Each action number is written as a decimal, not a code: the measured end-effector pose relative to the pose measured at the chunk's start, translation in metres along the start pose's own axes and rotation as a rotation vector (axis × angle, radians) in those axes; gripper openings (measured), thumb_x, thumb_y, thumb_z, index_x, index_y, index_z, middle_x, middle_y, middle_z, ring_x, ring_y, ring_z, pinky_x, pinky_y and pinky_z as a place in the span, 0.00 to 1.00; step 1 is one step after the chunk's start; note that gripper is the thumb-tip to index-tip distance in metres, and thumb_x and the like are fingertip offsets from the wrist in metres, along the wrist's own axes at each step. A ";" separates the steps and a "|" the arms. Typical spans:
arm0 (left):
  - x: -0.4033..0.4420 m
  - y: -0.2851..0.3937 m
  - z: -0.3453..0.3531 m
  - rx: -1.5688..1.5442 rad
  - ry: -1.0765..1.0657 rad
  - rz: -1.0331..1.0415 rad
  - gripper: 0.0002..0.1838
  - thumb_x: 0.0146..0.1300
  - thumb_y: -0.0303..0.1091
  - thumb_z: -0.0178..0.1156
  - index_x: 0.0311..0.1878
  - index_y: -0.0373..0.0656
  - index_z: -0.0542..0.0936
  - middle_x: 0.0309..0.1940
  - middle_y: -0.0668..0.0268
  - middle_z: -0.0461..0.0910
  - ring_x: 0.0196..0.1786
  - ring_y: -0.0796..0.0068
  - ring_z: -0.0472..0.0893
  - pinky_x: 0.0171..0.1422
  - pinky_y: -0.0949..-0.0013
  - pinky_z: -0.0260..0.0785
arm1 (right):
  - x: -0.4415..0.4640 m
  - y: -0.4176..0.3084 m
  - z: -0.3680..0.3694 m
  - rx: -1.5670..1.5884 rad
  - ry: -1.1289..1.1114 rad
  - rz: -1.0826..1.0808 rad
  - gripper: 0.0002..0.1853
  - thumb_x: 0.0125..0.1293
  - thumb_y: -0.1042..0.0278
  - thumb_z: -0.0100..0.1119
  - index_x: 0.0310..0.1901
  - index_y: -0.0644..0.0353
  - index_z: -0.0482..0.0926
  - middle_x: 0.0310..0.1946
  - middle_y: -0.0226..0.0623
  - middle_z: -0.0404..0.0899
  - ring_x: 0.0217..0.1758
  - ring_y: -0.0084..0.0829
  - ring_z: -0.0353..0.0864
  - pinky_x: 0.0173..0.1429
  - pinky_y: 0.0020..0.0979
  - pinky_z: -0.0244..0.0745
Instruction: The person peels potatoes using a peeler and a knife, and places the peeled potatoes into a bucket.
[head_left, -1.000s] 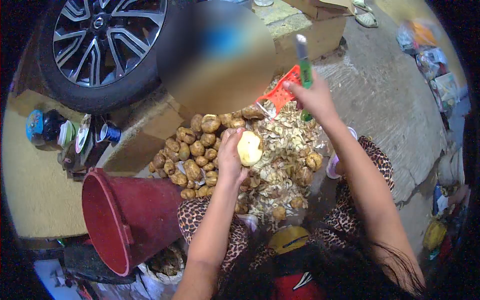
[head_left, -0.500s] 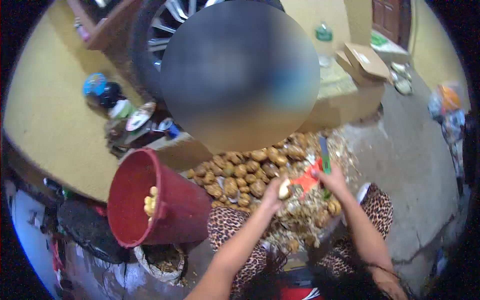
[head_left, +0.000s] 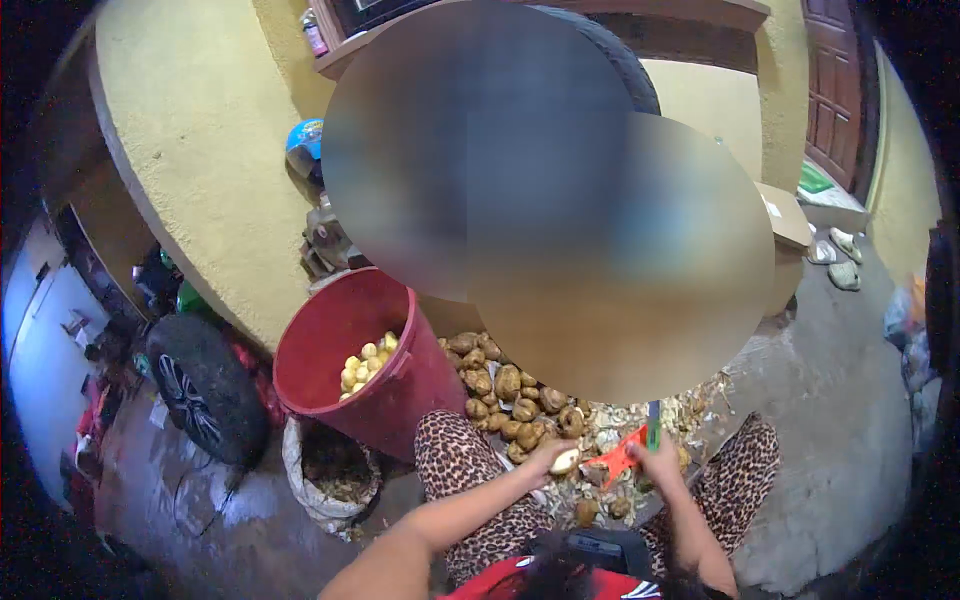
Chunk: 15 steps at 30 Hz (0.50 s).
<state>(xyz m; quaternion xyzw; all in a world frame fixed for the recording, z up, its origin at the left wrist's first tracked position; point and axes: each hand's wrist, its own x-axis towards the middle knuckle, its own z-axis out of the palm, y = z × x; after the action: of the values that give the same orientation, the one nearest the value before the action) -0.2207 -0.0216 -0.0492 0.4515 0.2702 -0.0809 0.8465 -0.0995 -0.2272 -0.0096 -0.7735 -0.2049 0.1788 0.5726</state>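
Note:
My left hand (head_left: 547,462) grips a pale peeled potato (head_left: 565,461) just above the heap of peelings. In my right hand (head_left: 657,466) is an orange peeler (head_left: 624,458), its forked end pointing toward the potato. A green-handled knife (head_left: 654,428) stands up from the same hand, blade upward. Brown unpeeled potatoes (head_left: 507,381) lie piled on the ground in front of me. Peelings (head_left: 612,498) are spread between my knees. Peeled potatoes (head_left: 365,368) rest inside the tilted red bucket (head_left: 432,375) at my left.
Below the bucket stands a white sack (head_left: 297,475) with dark contents. A loose wheel (head_left: 205,390) is at the far left. At the right are a cardboard box (head_left: 783,215) and shoes (head_left: 843,272). Blurred patches cover the upper middle.
The view has swung left and up, so more of the bucket's inside shows. My hands still hold the potato, the peeler and the knife, close together over the peelings.

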 end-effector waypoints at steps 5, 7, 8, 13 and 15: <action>0.023 0.034 0.023 -0.379 0.160 0.175 0.14 0.56 0.52 0.58 0.36 0.53 0.74 0.25 0.73 0.76 0.24 0.77 0.74 0.31 0.62 0.70 | 0.026 -0.010 -0.019 0.227 0.104 0.047 0.15 0.51 0.69 0.66 0.40 0.59 0.73 0.27 0.28 0.76 0.25 0.19 0.73 0.30 0.23 0.70; 0.011 0.065 0.037 -0.390 0.192 0.153 0.18 0.55 0.56 0.56 0.30 0.51 0.74 0.21 0.73 0.75 0.22 0.78 0.74 0.19 0.74 0.63 | 0.017 -0.004 -0.026 0.377 0.063 0.168 0.13 0.53 0.70 0.64 0.39 0.58 0.72 0.26 0.27 0.75 0.23 0.19 0.73 0.26 0.22 0.70; 0.011 0.071 0.045 -0.461 0.248 0.137 0.18 0.57 0.56 0.55 0.28 0.51 0.74 0.19 0.72 0.74 0.20 0.77 0.73 0.17 0.73 0.61 | 0.020 -0.027 -0.031 0.531 -0.017 0.253 0.12 0.53 0.71 0.64 0.37 0.58 0.72 0.26 0.27 0.75 0.22 0.19 0.73 0.24 0.23 0.69; 0.012 0.082 0.067 -0.405 0.039 0.098 0.15 0.58 0.52 0.54 0.32 0.49 0.74 0.21 0.70 0.75 0.20 0.75 0.74 0.19 0.72 0.65 | 0.022 -0.059 -0.028 0.498 -0.048 0.196 0.13 0.53 0.71 0.64 0.37 0.59 0.70 0.24 0.27 0.74 0.19 0.19 0.71 0.20 0.22 0.67; 0.016 0.091 0.076 -0.384 0.062 0.100 0.14 0.59 0.50 0.54 0.33 0.49 0.74 0.22 0.70 0.76 0.22 0.76 0.76 0.21 0.72 0.69 | 0.033 -0.068 -0.028 0.490 -0.075 0.181 0.14 0.53 0.70 0.65 0.38 0.59 0.70 0.23 0.26 0.74 0.18 0.19 0.71 0.21 0.21 0.67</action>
<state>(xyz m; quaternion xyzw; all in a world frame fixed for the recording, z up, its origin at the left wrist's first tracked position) -0.1434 -0.0285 0.0421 0.2970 0.2837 0.0280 0.9113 -0.0650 -0.2150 0.0623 -0.6196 -0.1064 0.3024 0.7165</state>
